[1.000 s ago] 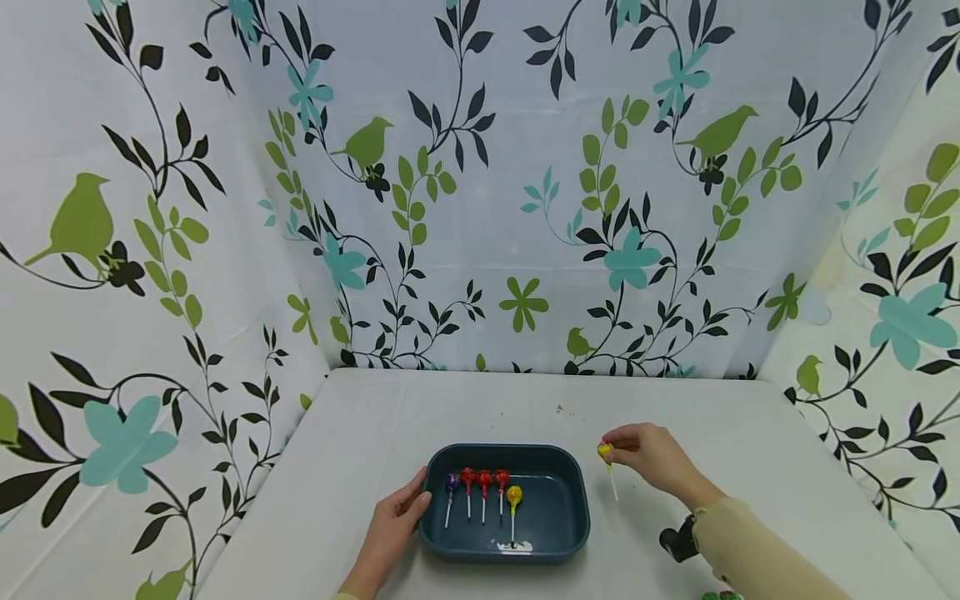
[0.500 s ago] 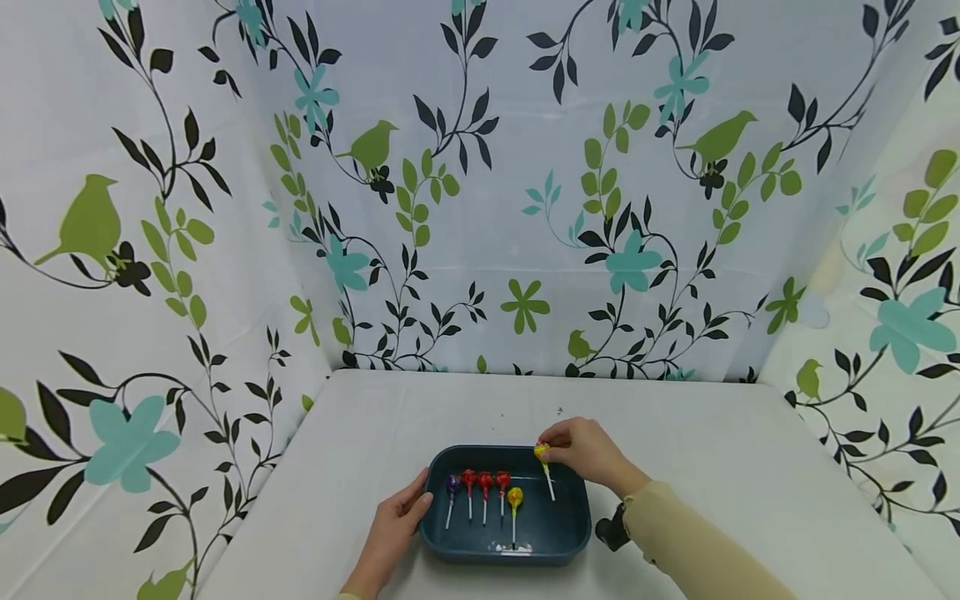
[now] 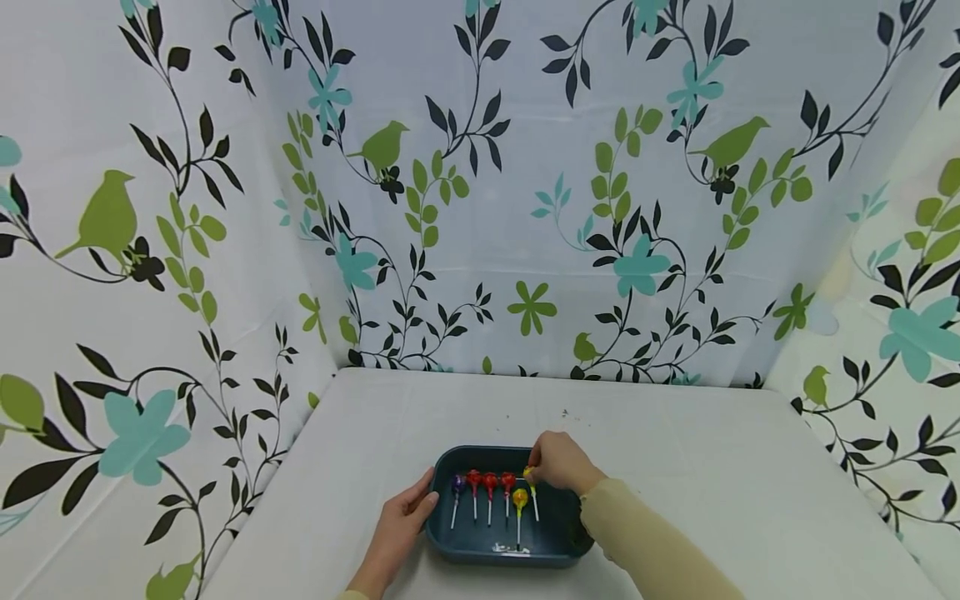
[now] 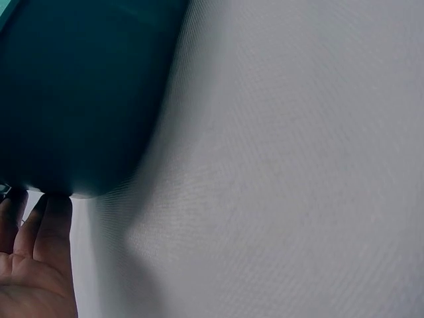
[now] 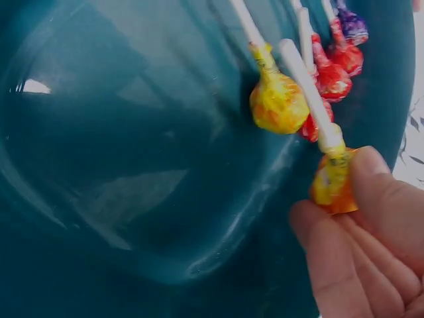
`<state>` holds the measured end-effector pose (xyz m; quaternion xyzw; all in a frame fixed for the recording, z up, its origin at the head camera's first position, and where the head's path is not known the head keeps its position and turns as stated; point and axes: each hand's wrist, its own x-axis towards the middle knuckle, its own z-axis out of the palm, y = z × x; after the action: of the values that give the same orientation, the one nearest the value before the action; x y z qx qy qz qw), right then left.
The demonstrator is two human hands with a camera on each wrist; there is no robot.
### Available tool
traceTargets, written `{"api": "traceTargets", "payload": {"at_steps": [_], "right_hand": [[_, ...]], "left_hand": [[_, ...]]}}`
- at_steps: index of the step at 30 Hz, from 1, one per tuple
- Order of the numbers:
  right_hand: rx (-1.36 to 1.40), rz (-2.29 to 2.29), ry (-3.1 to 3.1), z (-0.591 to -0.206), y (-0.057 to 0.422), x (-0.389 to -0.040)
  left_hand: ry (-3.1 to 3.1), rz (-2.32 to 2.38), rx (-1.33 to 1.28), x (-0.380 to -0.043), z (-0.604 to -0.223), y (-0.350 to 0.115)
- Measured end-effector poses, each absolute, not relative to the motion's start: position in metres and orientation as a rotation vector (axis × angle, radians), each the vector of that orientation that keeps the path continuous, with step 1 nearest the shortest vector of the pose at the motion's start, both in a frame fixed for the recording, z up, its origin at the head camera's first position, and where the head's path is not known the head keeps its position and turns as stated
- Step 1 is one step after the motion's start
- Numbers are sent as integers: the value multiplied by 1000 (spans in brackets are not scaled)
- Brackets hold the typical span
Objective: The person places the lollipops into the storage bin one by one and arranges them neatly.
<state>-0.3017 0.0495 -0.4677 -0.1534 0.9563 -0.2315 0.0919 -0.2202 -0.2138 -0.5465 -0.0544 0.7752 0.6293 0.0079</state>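
Note:
My right hand (image 3: 564,462) pinches a yellow-wrapped lollipop (image 5: 334,179) by its head between thumb and fingertips, over the right half of the dark teal tray (image 3: 510,560). Its white stick points toward the tray's near side. Beside it lies another yellow lollipop (image 3: 520,498). Farther left in the tray are red lollipops (image 3: 490,482) and one purple lollipop (image 3: 458,483), set in a row with sticks toward me. At the tray's left side, my left hand (image 3: 397,521) touches the outer wall; the left wrist view shows its extended fingers (image 4: 54,225) against it.
The tray stands on a white-covered table (image 3: 420,408). A patterned cloth (image 3: 480,208) with birds, leaves and flowers hangs behind the table and along both sides. Light glints off the tray floor near its front wall.
My right hand has carried the yellow lollipop leftward from beside the tray to inside it, near the red ones. My left hand has stayed at the tray's left side.

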Motion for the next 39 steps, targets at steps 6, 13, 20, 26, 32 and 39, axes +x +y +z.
{"api": "traceTargets", "payload": {"at_steps": [6,13,20,26,32,39], "right_hand": [[-422,-563,2828,-471,49,-301],[-326,-473,2776,-484,44,-301],[-301,-466,2783,-491,43,-298],[-323,-509,2763,-486,42,-296],[-327,-501,2750,-483,40,-294],[-339,-486,2734,-484,40,-296]], "left_hand": [[2415,1968,-161,-222,-547,-213],[2412,1978,-149,-221,-548,-211],[2411,1971,-149,-221,-547,-210],[2411,1973,-159,-221,-546,-211],[2409,1964,-171,-221,-547,-212],[2408,1972,-169,-221,-547,-214]]}}
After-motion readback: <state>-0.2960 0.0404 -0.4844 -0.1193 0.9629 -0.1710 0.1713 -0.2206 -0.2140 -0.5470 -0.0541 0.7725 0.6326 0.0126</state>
